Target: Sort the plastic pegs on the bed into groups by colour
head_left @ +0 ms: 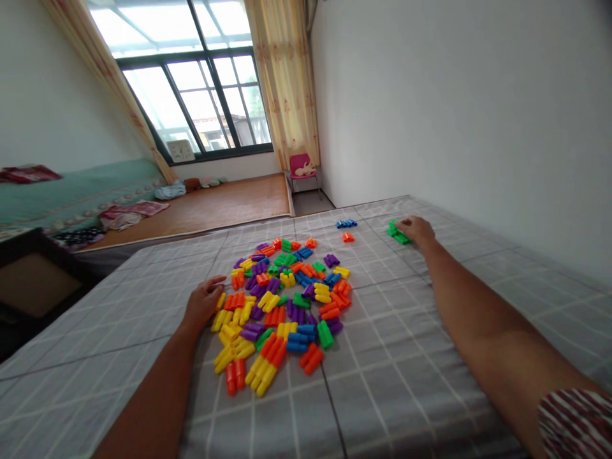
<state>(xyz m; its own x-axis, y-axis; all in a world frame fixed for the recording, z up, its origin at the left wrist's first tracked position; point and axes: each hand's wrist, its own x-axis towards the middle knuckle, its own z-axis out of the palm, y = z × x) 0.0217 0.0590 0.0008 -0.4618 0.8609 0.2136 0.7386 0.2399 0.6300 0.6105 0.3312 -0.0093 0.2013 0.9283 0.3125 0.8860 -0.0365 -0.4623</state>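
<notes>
Right hand (417, 231) grip too small to tell, sleeve (576, 424) cropped

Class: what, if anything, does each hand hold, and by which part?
The right hand is at the right side of the green blocks; grip or mere touch cannot be told. The left hand is beside a yellow block, any hold unclear.

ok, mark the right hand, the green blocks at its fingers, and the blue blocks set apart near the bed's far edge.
Right hand (417, 231): head view, back of the hand.
Green blocks (398, 234): head view, middle of the cluster.
Blue blocks (347, 224): head view, middle of the row.
</notes>
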